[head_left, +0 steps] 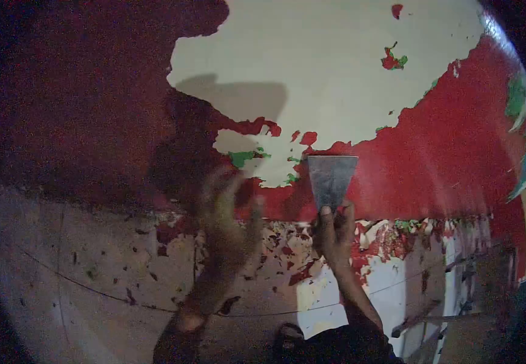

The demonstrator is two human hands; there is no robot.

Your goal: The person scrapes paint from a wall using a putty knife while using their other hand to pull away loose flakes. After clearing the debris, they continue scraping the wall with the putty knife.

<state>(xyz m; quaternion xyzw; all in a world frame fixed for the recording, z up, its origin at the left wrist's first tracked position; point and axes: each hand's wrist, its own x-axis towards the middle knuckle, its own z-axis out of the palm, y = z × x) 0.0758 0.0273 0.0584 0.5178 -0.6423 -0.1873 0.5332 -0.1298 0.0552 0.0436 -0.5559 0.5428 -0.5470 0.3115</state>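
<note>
At left, holding up a blurred, apparently empty left hand (221, 212), fingers loosely apart, perhaps for balance. Farther right, near the lower edge of the red-and-pale wall (420, 176), gripping a scraper (333, 179) low with the right hand (335, 238), fingers clenched, likely to leave the broad edge free; cannot tell if touching.

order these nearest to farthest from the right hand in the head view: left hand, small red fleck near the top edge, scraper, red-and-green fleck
1. scraper, held upright in the right hand
2. left hand, off to the left, blurred
3. red-and-green fleck, above and slightly right
4. small red fleck, higher still
</note>
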